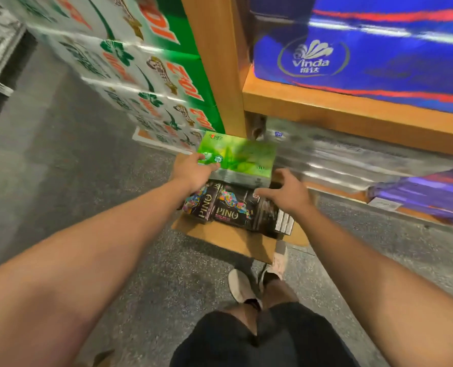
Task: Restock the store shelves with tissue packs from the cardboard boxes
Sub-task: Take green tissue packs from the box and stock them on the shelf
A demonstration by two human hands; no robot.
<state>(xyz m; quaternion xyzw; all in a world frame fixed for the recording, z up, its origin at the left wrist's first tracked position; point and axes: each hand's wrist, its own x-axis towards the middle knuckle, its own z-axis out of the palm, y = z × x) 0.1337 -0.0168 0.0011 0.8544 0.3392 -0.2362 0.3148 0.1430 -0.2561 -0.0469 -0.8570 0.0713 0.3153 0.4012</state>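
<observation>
- While the left hand alone pinches the green plastic-wrapped tissue pack by one corner above the black PINO tissue packs, it could tilt and drop.
- Right hand, spread and holding nothing, hovers just beside; a late catch risks knocking the stack off the open cardboard box.

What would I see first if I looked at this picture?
The bright green tissue pack in the middle, which the left hand holds by its corner above black PINO packs in a cardboard box on the floor. The right hand reaches in beside it with spread fingers. Up on the right, a big blue Vinda pack fills a wooden shelf.
</observation>
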